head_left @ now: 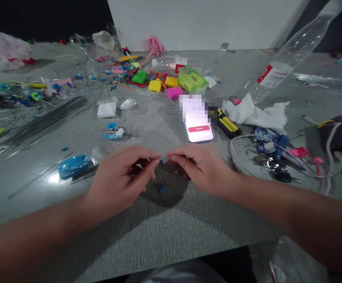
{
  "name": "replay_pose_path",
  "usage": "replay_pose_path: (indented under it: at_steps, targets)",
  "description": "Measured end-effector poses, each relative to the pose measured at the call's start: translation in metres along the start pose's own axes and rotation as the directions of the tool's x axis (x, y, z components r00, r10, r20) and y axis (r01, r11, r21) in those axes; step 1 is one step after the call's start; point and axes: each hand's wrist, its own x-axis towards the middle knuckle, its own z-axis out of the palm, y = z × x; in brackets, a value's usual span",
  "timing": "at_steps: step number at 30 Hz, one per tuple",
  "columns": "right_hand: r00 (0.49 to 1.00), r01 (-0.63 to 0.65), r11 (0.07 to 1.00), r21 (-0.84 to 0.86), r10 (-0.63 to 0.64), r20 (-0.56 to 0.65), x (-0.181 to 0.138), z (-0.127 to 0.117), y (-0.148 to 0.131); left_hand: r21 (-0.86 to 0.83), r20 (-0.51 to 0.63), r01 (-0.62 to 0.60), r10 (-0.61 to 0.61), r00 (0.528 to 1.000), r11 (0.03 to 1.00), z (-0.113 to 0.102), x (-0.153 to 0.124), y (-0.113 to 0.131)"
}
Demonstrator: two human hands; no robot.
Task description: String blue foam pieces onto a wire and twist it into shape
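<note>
My left hand (123,177) is closed in a pinch, and a small blue piece (159,161) shows at its thumb and fingertip. Facing it across a narrow gap, my right hand (202,167) also pinches thumb against finger; what it holds, if anything, is too small and blurred to make out. Below the fingertips another blue bit (161,188) lies on the grey table (147,236). A clear-wrapped packet of blue modelling clay (74,167) lies to the left of my left hand. Beyond it sits a small blue and white clay shape with thin wires (114,133).
A lit phone (200,133) lies ahead, beside a yellow and black cutter (229,124). Colourful clay packs (155,85) and scraps spread behind. Thin wires (41,122) lie left. A plastic bottle (277,74), crumpled tissue (256,112), keys (277,163) and cables occupy the right.
</note>
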Motion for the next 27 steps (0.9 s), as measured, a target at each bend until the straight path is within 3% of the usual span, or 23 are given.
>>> replay_pose_path:
  at_steps: [4, 7, 14, 27]
  targets:
    - [1.000, 0.001, 1.000, -0.018, -0.001, -0.004, 0.001, 0.000, 0.000, -0.341, 0.167, 0.344, -0.304, 0.938, 0.875, 0.004, -0.001, 0.005]
    - [0.999, 0.046, 0.997, -0.055, -0.046, -0.001, 0.000, -0.001, -0.003, -0.426, 0.245, 0.450, -0.379, 0.892, 0.785, 0.006, 0.003, 0.007]
    - [0.933, 0.356, 0.934, -0.025, -0.357, -0.041, -0.006, 0.005, -0.007, -0.484, 0.297, 0.457, -0.351, 0.888, 0.746, 0.008, 0.008, 0.006]
    - [0.910, 0.407, 0.912, -0.042, -0.409, -0.069, -0.005, 0.002, -0.008, -0.491, 0.337, 0.460, -0.326, 0.883, 0.739, 0.005, 0.009, 0.005]
